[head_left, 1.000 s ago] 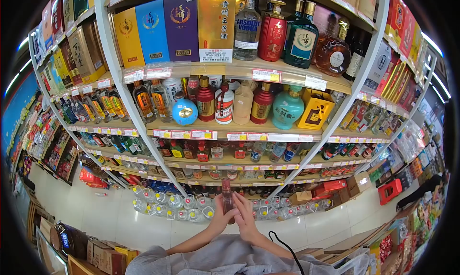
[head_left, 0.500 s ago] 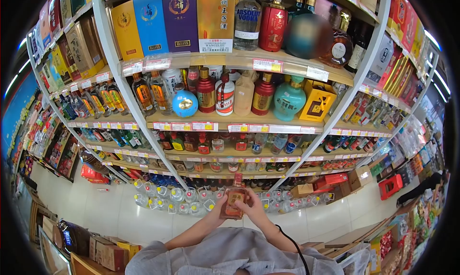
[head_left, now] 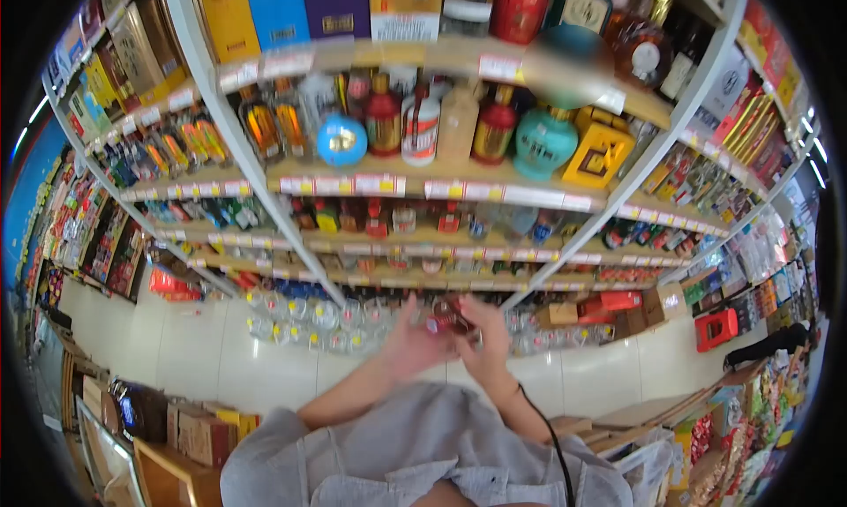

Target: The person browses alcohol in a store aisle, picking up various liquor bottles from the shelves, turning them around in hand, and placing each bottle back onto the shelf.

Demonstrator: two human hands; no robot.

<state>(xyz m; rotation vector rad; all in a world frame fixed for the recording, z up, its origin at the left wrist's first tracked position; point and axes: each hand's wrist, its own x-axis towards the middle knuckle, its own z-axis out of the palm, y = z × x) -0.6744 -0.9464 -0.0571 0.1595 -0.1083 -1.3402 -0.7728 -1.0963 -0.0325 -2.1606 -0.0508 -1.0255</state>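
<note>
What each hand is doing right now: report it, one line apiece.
Left hand: open and blurred, beside the reddish-brown bottle; whether it touches cannot be told.
Right hand: closed around the bottle, holding it.

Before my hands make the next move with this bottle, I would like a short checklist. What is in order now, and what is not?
1. Right hand holding the reddish glass bottle: ok.
2. Left hand supporting it too: cannot tell; the hand is open beside the bottle, but blurred.
3. Bottle's label readable: not ok; too blurred.
4. Black cord clear of the bottle: ok; it runs along the right forearm.
5. Feet clear of the plastic jugs: cannot tell; no feet visible.
</note>
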